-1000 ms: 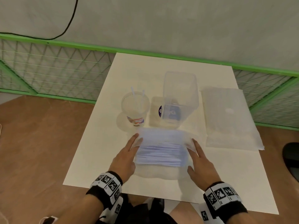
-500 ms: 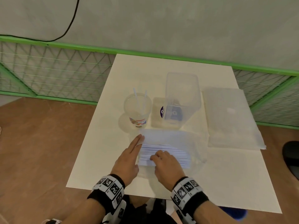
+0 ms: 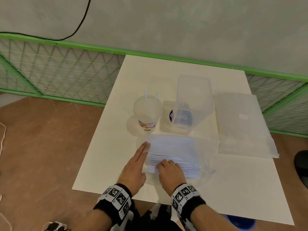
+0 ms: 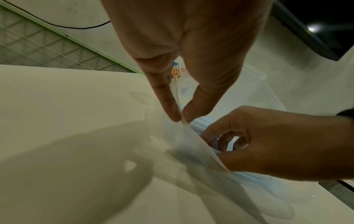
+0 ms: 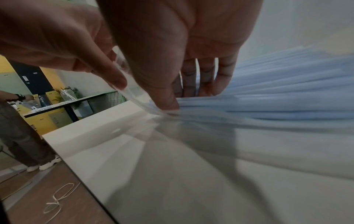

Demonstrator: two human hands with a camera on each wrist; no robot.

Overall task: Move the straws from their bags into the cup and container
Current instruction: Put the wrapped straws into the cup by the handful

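A clear bag of pale blue straws [image 3: 176,150] lies near the front of the white table [image 3: 116,147]. My left hand [image 3: 138,164] lies along the bag's left end; in the left wrist view it [image 4: 179,118] pinches the bag's film edge between thumb and finger. My right hand [image 3: 168,169] is beside it, fingers curled on the straw ends [image 5: 268,97] inside the bag's mouth. Behind the bag stand a clear cup [image 3: 147,112] holding two straws [image 3: 146,100] and a tall clear container [image 3: 193,100]. A second, flat bag [image 3: 241,124] lies to the right.
A green mesh fence [image 3: 58,77] runs behind and beside the table. A loose cord [image 5: 57,200] lies on the brown floor to the left. Another person [image 5: 17,128] stands at a far bench. A dark object [image 3: 301,164] sits off the table's right edge.
My right hand has moved from the bag's right end to its left end, beside my left hand, and its fingers have curled onto the straws. The left hand has stayed put.
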